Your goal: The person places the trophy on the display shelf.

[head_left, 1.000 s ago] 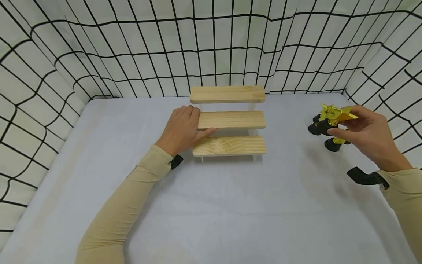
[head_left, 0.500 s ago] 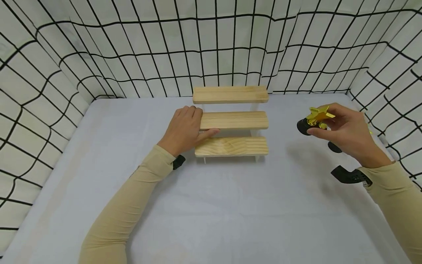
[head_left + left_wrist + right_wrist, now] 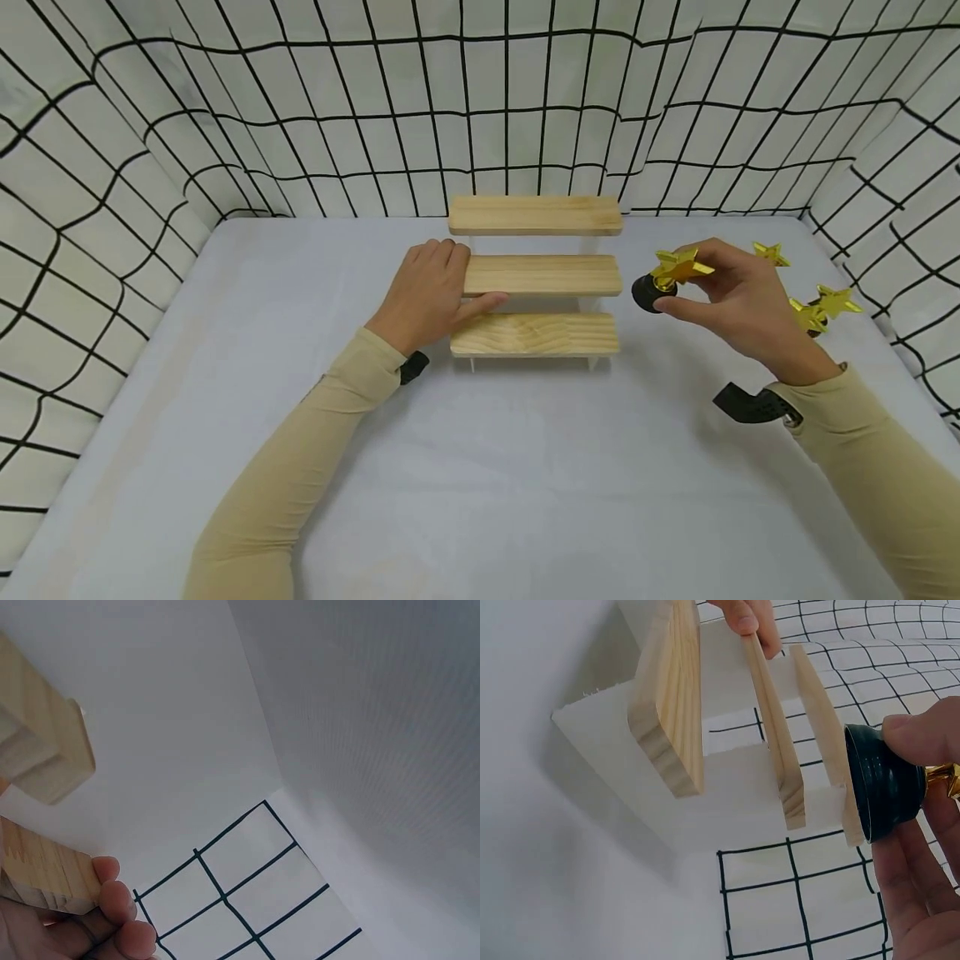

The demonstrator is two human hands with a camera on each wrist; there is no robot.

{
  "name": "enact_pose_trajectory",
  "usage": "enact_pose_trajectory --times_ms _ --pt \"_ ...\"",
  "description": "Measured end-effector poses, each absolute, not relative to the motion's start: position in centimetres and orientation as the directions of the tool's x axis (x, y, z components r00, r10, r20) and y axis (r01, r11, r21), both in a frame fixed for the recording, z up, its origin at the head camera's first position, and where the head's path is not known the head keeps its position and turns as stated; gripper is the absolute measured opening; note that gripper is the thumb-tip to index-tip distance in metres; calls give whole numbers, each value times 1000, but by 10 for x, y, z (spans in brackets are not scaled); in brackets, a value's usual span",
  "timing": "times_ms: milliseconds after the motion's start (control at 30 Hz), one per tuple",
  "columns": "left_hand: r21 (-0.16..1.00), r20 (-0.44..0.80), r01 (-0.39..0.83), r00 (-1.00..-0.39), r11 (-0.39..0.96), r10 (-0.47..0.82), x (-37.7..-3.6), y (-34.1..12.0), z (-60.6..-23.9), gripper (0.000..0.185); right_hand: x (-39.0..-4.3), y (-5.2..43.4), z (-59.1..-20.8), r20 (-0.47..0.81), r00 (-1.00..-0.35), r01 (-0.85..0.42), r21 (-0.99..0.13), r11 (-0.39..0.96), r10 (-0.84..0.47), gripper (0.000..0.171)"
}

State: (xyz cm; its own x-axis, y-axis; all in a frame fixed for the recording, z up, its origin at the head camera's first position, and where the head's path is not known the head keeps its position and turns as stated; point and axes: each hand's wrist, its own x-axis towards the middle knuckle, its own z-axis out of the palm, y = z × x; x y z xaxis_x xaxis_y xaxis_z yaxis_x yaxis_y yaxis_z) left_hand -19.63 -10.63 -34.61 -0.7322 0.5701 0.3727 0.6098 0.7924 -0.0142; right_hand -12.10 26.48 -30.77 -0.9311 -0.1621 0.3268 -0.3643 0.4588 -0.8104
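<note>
A three-tier wooden display stand [image 3: 536, 335] with white supports stands at the middle back of the table. My left hand [image 3: 426, 293] grips the left end of its middle plank [image 3: 543, 275], thumb lying along the front; the left wrist view shows the fingertips [image 3: 118, 900] curled over that plank's edge. To the right of the stand, my right hand [image 3: 738, 304] holds a small gold star trophy [image 3: 678, 267], tilted, with its black round base toward the stand. In the right wrist view, the thumb and fingers pinch the trophy at its dark base [image 3: 885, 784].
Several more gold star trophies [image 3: 838, 302] stand on the right side of the table, partly hidden behind my right hand. A black wire grid [image 3: 375, 117] over white panels encloses the back and sides. A white cloth [image 3: 517, 467] covers the table.
My right hand has carried the trophy leftward from the group, toward the stand, uncovering the other trophies. My left hand has kept its grip on the middle plank. The head view has shifted slightly.
</note>
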Motion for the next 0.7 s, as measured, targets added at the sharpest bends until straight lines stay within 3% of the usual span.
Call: enact_pose_trajectory --times_ms 333,700 --pt "-13 355 592 -751 806 557 -197 -105 -347 68 -124 240 -313 346 -904 -423 -812 403 -251 48" --pt "-29 356 593 -746 805 563 -198 -105 -346 70 -124 224 -317 353 -897 -432 -825 365 -264 49"
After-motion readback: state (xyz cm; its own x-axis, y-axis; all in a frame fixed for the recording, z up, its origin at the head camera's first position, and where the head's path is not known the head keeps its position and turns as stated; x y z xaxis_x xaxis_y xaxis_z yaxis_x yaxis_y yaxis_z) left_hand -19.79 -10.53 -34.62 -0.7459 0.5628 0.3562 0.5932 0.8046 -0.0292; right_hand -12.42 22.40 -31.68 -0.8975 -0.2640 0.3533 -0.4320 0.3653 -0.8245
